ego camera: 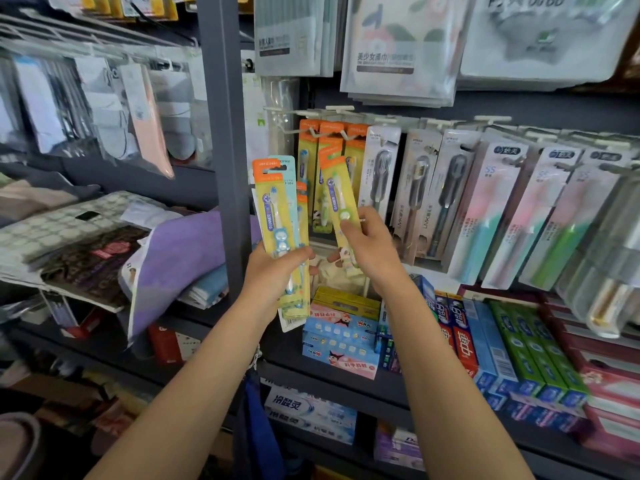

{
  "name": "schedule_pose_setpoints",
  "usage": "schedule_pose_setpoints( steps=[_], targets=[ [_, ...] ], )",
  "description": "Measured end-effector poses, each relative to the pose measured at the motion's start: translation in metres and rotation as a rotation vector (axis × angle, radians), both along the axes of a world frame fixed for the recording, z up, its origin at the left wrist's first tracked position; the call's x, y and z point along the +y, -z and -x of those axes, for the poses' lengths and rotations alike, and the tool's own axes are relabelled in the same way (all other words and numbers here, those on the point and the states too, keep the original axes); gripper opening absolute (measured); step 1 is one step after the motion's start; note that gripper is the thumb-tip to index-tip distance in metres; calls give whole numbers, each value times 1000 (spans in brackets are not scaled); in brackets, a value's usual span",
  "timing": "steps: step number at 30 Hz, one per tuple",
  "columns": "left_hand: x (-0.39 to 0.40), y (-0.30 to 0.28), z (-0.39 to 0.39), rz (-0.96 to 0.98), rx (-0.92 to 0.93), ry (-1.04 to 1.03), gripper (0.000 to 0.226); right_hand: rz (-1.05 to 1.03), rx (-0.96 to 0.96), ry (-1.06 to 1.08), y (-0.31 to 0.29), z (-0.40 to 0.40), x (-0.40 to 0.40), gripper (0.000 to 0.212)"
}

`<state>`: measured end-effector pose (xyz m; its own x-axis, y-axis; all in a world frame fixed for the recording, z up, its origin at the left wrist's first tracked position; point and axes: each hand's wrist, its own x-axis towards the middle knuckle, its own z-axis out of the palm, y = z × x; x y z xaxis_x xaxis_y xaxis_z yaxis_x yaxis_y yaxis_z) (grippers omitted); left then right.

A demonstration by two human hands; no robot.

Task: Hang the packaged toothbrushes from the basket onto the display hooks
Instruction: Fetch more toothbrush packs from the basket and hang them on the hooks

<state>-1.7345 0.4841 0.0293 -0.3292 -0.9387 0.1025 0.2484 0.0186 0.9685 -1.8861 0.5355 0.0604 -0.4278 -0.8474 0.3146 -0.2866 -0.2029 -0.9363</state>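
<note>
My left hand (277,271) grips a fanned stack of several packaged children's toothbrushes (278,216), yellow cards with orange tops, the front one showing a blue figure. My right hand (367,247) pinches a single package with a green-handled toothbrush (337,195), tilted, its orange top just below the white display hooks (313,131). Matching orange-topped packages (327,147) hang on those hooks behind it. The basket is not in view.
Adult toothbrush packs (485,209) hang in a row to the right. Toothpaste boxes (485,341) fill the shelf below. A dark upright post (225,133) stands to the left of the hooks, with folded towels (180,258) on the shelf beyond. Bagged goods (398,46) hang above.
</note>
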Motion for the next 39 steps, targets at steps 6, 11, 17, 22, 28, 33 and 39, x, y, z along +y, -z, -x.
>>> schedule_pose_setpoints(
  steps=[6,11,17,22,28,33,39],
  targets=[
    [2,-2,1,-16,11,3,30,79,-5,69,-5,5,-10,12],
    [-1,-3,3,1,-1,-3,30,133,-45,171,2,8,-22,12],
    [-3,1,5,-5,14,3,27,-46,-16,117,32,5,-27,20],
    [-6,8,8,-9,5,-13,26,-142,-131,20,51,0,-29,20],
    [-7,7,12,-4,-10,-9,30,-203,-139,59,43,3,-37,35],
    [-9,9,10,8,-13,4,32,-297,-171,110,46,6,-36,47],
    [-9,10,8,-17,-14,6,29,-243,-124,59,56,2,-17,42]
  ],
)
